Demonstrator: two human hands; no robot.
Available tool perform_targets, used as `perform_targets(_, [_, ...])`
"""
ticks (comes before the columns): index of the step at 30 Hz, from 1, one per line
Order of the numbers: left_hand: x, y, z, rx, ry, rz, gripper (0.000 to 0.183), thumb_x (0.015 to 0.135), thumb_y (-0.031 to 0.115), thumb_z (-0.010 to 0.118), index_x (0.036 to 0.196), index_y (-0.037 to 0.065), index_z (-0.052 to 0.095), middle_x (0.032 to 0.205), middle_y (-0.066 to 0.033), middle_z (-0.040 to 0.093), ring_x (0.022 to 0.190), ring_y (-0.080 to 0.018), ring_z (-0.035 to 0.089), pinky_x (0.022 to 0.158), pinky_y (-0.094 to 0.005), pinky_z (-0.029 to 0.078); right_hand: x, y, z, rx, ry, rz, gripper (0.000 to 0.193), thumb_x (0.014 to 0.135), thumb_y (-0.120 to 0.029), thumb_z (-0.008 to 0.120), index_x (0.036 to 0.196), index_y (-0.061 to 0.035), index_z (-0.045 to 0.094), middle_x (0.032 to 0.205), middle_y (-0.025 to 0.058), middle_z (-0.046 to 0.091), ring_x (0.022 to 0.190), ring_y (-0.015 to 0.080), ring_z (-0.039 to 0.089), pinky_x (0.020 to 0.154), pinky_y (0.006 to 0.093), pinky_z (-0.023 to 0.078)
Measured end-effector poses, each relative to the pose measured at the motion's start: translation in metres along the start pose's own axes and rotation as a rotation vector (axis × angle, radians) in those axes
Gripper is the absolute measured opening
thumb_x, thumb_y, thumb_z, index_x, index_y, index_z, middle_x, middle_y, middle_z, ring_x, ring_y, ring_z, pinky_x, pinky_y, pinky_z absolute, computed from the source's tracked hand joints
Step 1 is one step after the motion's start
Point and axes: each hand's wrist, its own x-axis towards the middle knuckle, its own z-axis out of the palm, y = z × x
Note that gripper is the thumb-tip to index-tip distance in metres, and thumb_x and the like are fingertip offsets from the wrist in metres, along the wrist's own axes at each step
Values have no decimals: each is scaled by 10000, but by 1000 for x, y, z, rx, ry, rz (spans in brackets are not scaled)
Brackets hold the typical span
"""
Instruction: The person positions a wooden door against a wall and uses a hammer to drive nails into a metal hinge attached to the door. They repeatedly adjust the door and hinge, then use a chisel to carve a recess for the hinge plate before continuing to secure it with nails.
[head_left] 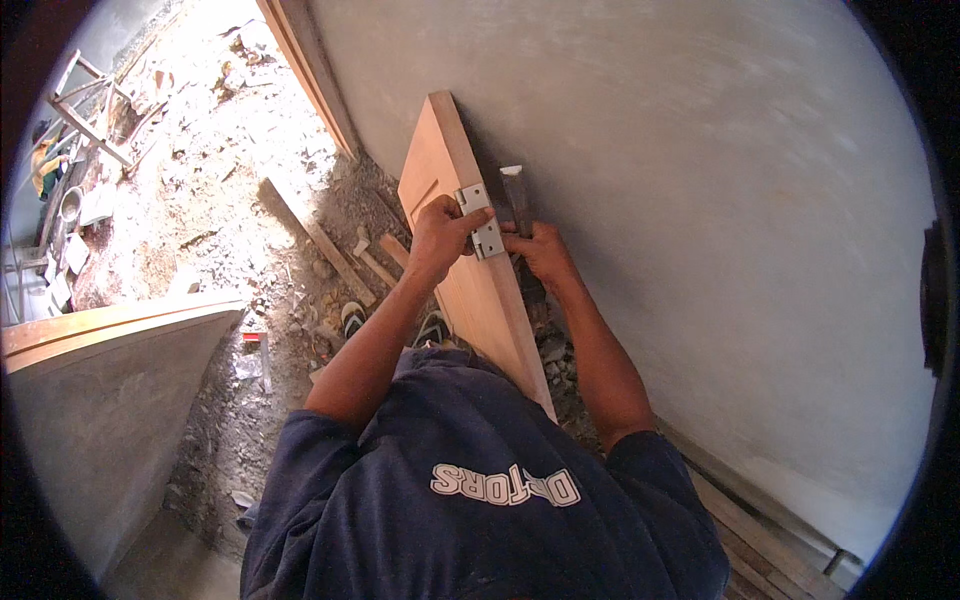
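A wooden door panel (470, 290) stands on its edge in front of me, close to the grey wall. My left hand (440, 238) pinches a silver metal hinge (483, 222) against the panel's narrow edge, the thumb lying across the hinge plate. On the wall side, my right hand (543, 252) is closed round a dark, flat metal bar (516, 196) with a bright end, perhaps a chisel, pointing up and away from me. The right fingertips are at the hinge's lower right side; whether they touch it I cannot tell. The bar's lower part is hidden by the hand.
A plastered wall (740, 200) rises close on the right. Wood strips (325, 245) and rubble lie on the ground to the left. A low wall with a wooden frame (120, 325) stands at left. Far left, another person (45, 165) is near a wooden stand (90, 110).
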Motion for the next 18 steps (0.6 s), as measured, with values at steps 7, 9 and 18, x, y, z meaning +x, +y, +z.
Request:
perform_targets(7, [11, -18, -11, -158, -94, 13, 381, 886, 315, 814, 811, 40, 560, 781, -122, 696, 644, -211, 711, 564, -347, 607, -2, -3, 2, 51, -7, -32, 291, 875, -263, 762, 1075, -52, 761, 987, 68, 749, 870, 186, 672, 829, 351, 510])
perform_targets(9, [10, -15, -11, -141, -87, 26, 388, 886, 317, 814, 794, 46, 552, 769, -118, 689, 631, -204, 705, 555, -344, 602, -4, -6, 3, 35, 14, 2, 294, 870, -260, 770, 1077, -52, 757, 988, 63, 746, 866, 186, 671, 824, 351, 511])
perform_targets(18, [-8, 5, 0, 348, 156, 144, 598, 807, 450, 855, 986, -23, 536, 815, -181, 689, 719, -266, 714, 646, -402, 571, -2, -4, 1, 14, 13, -5, 291, 870, -231, 773, 1087, -39, 744, 1007, 59, 734, 928, 184, 658, 885, 359, 487])
